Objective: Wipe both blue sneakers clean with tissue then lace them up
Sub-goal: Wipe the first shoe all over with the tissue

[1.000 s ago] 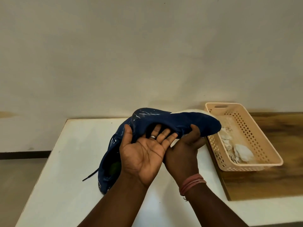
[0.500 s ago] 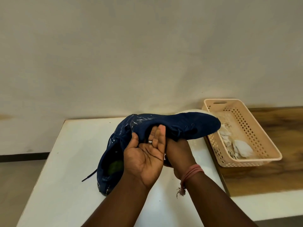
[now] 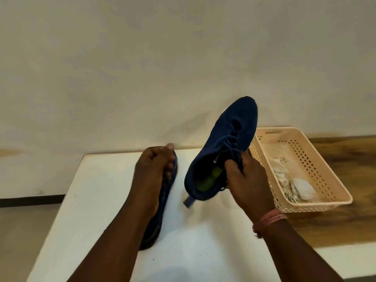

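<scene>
White table stands against a cream wall.

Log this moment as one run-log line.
right hand: holds raised sneaker | left hand: on second sneaker | tissues in basket

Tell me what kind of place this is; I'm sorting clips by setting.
Probably a plain indoor workroom, not a shop: a bare off-white plastered wall, a white rectangular tabletop pushed against it, and a beige perforated plastic basket holding crumpled tissue on an adjoining brown wooden surface.
</scene>
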